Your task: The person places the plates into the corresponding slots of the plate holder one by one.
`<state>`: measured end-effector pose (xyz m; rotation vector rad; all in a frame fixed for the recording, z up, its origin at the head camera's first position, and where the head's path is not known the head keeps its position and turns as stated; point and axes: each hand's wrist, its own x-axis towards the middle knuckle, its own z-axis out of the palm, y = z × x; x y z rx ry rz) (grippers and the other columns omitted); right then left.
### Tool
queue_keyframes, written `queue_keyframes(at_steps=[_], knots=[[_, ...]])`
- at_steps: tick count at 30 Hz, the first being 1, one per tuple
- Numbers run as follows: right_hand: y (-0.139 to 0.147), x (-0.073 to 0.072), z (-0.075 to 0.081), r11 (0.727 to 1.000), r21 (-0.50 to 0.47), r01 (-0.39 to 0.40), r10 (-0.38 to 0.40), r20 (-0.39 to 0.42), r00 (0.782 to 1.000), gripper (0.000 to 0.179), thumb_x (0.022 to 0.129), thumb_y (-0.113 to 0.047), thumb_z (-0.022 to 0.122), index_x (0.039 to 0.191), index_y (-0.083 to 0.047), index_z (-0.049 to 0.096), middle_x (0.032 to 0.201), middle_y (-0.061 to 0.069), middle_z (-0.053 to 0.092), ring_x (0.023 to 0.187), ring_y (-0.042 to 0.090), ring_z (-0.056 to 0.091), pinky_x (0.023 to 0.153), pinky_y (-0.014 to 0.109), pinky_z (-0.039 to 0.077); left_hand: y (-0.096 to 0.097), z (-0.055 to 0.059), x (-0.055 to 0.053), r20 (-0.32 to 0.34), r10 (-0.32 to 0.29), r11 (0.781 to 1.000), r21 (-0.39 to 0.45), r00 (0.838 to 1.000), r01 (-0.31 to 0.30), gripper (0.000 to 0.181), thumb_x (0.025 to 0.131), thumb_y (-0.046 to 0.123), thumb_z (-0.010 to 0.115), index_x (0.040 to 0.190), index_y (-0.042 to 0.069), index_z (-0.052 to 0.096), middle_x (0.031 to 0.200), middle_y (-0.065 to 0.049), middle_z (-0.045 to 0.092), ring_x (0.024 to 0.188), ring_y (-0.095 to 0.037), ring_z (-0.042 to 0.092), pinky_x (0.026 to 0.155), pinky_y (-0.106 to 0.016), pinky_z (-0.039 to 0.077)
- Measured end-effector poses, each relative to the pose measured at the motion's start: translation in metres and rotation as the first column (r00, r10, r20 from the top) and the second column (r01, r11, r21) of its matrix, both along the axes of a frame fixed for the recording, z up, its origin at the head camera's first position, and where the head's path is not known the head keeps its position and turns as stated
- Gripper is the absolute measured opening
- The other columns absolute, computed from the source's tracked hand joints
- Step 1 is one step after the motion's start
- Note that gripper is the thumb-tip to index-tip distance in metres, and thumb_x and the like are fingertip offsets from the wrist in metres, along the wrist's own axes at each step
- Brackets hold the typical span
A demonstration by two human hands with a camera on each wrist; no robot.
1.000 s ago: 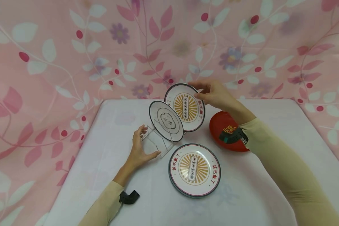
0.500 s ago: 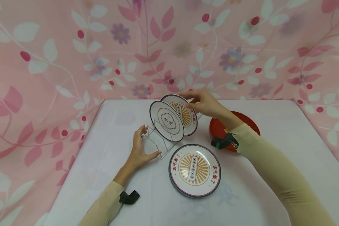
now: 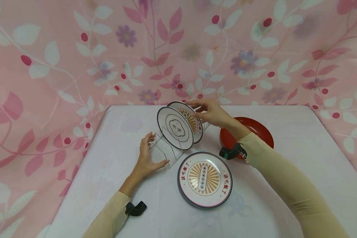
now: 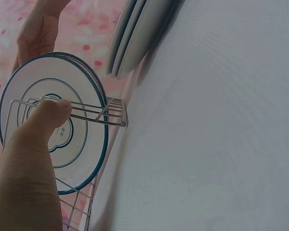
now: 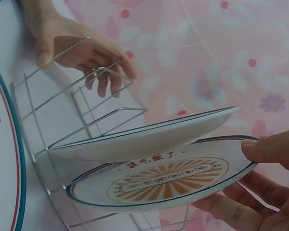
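- A pink floral curtain hangs behind everything, printed with leaves, berries and blossoms.
- In front of it sits the bench, covered in white.
- A wire rack stands towards the back of the bench, its row of dividers running away from the left hand.
- Right of the rack rests a glossy red dish, partly hidden by the right forearm.
- Nearer the person, a stack of plates lies flat, the top one showing an orange sunburst and red lettering.
- One ringed plate stands tilted between the rack's wires, its motif turned towards the left hand.
- Just beyond it is a sunburst plate, tilted, its lower edge down among the wires; I can't tell whether it touches its neighbour.
- The right hand pinches that plate's rim, thumb on the printed face, fingers behind.
- The left hand grips the rack's near end, thumb and fingers apart around the wires.
- Each wrist wears a black strap.
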<state>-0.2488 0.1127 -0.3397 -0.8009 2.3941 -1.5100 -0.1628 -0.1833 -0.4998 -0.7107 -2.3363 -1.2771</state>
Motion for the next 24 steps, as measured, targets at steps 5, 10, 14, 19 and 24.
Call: queue_keyframes(at_steps=[5, 10, 14, 19, 24], knots=[[-0.006, -0.001, -0.007, 1.0, -0.007, -0.007, 0.007, -0.002, 1.0, 0.049, 0.093, -0.004, 0.063, 0.14, -0.014, 0.055, 0.129, 0.017, 0.057, 0.11, 0.032, 0.061, 0.072, 0.04, 0.059, 0.001, 0.0, 0.002, 0.001, 0.006, 1.0, -0.002, 1.0, -0.006, 0.121, 0.061, 0.03, 0.088, 0.155, 0.006, 0.015, 0.139, -0.028, 0.037, 0.126, -0.035, 0.035, 0.102, -0.055, 0.03], [-0.007, -0.003, -0.01, 1.0, 0.01, -0.002, 0.002, -0.007, 1.0, 0.049, 0.093, -0.007, 0.065, 0.14, -0.018, 0.055, 0.133, 0.014, 0.056, 0.111, 0.03, 0.061, 0.076, 0.04, 0.058, 0.002, 0.0, 0.003, 0.001, 0.01, 1.0, 0.005, 1.0, -0.01, 0.121, 0.062, 0.031, 0.088, 0.155, 0.005, 0.015, 0.139, -0.027, 0.036, 0.126, -0.035, 0.035, 0.102, -0.056, 0.029], [0.003, 0.003, 0.0, 1.0, 0.016, -0.012, 0.013, -0.007, 1.0, 0.053, 0.093, -0.015, 0.066, 0.143, -0.022, 0.051, 0.137, 0.011, 0.055, 0.117, 0.027, 0.058, 0.086, 0.042, 0.056, 0.002, -0.001, 0.003, -0.01, 0.002, 1.0, 0.01, 1.0, -0.002, 0.12, 0.062, 0.033, 0.087, 0.154, 0.004, 0.016, 0.139, -0.027, 0.037, 0.126, -0.036, 0.036, 0.102, -0.055, 0.029], [0.028, 0.025, 0.014, 0.999, 0.034, -0.003, 0.005, -0.046, 0.999, 0.055, 0.093, -0.019, 0.067, 0.144, -0.024, 0.049, 0.135, 0.008, 0.058, 0.121, 0.024, 0.057, 0.096, 0.046, 0.05, 0.003, -0.002, 0.002, -0.014, -0.01, 1.0, 0.008, 1.0, 0.01, 0.12, 0.063, 0.035, 0.087, 0.154, 0.004, 0.015, 0.138, -0.029, 0.037, 0.126, -0.036, 0.036, 0.102, -0.056, 0.03], [0.061, 0.054, -0.004, 0.987, 0.153, -0.051, 0.062, -0.07, 0.996, 0.051, 0.091, -0.017, 0.069, 0.14, -0.017, 0.053, 0.135, 0.006, 0.06, 0.119, 0.023, 0.057, 0.098, 0.05, 0.047, 0.002, 0.001, 0.0, -0.018, -0.009, 1.0, 0.004, 1.0, 0.009, 0.12, 0.063, 0.035, 0.086, 0.154, 0.004, 0.015, 0.138, -0.03, 0.036, 0.125, -0.037, 0.036, 0.102, -0.055, 0.03]])
